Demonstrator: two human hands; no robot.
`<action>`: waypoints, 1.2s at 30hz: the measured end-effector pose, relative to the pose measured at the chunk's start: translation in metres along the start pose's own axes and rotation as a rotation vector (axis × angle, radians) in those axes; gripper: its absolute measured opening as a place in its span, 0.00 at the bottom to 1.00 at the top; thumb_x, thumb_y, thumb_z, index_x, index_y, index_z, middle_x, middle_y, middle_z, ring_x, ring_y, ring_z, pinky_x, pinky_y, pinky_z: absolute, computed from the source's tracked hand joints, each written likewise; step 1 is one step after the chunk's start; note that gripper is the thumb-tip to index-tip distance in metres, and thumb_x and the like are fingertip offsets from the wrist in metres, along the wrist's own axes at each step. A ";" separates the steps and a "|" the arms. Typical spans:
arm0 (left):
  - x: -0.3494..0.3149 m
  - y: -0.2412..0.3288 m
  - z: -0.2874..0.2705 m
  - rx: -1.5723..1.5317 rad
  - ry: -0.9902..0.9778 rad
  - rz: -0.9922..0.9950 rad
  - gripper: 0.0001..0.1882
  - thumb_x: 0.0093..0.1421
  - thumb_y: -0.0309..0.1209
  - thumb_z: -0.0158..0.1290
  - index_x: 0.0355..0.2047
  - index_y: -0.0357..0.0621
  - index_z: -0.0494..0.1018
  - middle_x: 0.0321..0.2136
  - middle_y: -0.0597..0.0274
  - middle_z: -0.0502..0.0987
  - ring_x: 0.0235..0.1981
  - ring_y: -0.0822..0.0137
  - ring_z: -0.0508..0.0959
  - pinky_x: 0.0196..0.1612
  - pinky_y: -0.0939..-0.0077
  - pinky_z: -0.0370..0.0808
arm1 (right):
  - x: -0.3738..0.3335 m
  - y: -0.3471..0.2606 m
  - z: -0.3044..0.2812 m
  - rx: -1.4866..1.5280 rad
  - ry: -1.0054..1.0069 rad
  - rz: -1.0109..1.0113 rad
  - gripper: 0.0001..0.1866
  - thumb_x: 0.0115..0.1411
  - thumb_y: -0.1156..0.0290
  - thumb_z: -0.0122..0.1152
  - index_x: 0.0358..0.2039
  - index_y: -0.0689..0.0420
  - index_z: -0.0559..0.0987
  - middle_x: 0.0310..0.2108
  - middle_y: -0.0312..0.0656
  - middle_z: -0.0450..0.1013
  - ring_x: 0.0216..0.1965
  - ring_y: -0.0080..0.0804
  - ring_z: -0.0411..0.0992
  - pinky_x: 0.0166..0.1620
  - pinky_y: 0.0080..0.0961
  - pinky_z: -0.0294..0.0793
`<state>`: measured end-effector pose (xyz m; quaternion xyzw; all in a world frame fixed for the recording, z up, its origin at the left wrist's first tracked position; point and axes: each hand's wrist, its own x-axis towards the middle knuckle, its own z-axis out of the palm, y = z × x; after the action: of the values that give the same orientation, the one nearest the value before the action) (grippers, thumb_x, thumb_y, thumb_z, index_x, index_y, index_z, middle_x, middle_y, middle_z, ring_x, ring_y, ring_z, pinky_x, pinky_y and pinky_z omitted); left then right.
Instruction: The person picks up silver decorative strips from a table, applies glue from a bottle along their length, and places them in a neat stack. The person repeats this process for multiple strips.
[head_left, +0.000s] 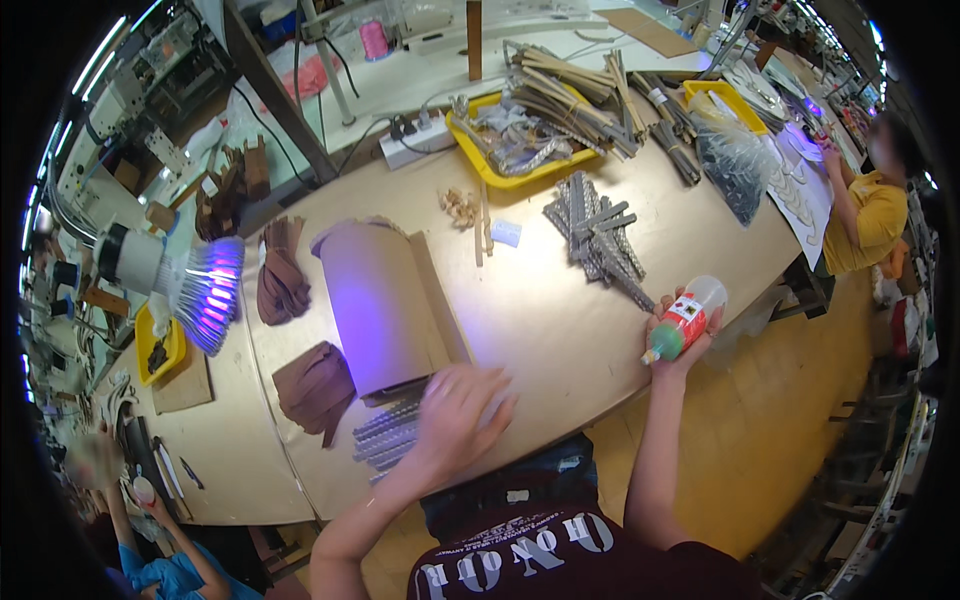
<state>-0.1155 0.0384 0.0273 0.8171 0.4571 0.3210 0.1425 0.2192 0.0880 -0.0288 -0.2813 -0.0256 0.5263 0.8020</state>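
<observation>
In my right hand (690,345), at the table's right front edge, is a squeeze bottle (688,316). It has clear walls, a red and white label and green near its nozzle, which tilts down to the left. My left hand (462,415) is spread, with nothing visible in it. It hovers by the front end of an arched brown cardboard cover (375,300) and partly hides a row of grey braided strips (380,440). Whether it touches them I cannot tell. More grey strips (600,235) lie in a loose pile beyond the bottle.
A lamp (205,295) casts violet light left of the cover. Brown strap bundles (283,275) lie beside it. At the back stand a yellow tray (520,178) of strips and a power strip (415,140). A person in yellow (868,220) works at the far right.
</observation>
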 end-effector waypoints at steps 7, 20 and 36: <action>0.176 -0.028 0.127 -0.733 -0.104 -0.651 0.35 0.53 0.35 0.63 0.52 0.29 0.58 0.32 0.49 0.79 0.31 0.63 0.81 0.34 0.71 0.78 | 0.000 0.002 -0.003 0.117 -0.100 0.057 0.33 0.56 0.39 0.53 0.43 0.60 0.71 0.27 0.46 0.71 0.22 0.37 0.71 0.23 0.32 0.73; 0.176 -0.032 0.092 -0.790 -0.024 -0.696 0.30 0.52 0.23 0.63 0.51 0.36 0.58 0.27 0.52 0.78 0.23 0.71 0.78 0.22 0.80 0.73 | -0.001 0.005 -0.003 0.128 -0.052 0.037 0.35 0.56 0.39 0.54 0.45 0.63 0.69 0.26 0.45 0.69 0.22 0.34 0.67 0.21 0.28 0.69; 0.009 0.037 0.044 -0.617 -0.159 -0.593 0.08 0.61 0.24 0.55 0.41 0.35 0.76 0.28 0.62 0.79 0.26 0.77 0.78 0.28 0.84 0.75 | -0.002 0.001 0.003 0.076 -0.123 0.036 0.38 0.53 0.37 0.56 0.43 0.64 0.70 0.27 0.43 0.66 0.22 0.29 0.62 0.21 0.24 0.63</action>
<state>-0.0587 0.0285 0.0175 0.5919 0.5421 0.3239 0.5009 0.2166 0.0872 -0.0264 -0.2181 -0.0498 0.5575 0.7994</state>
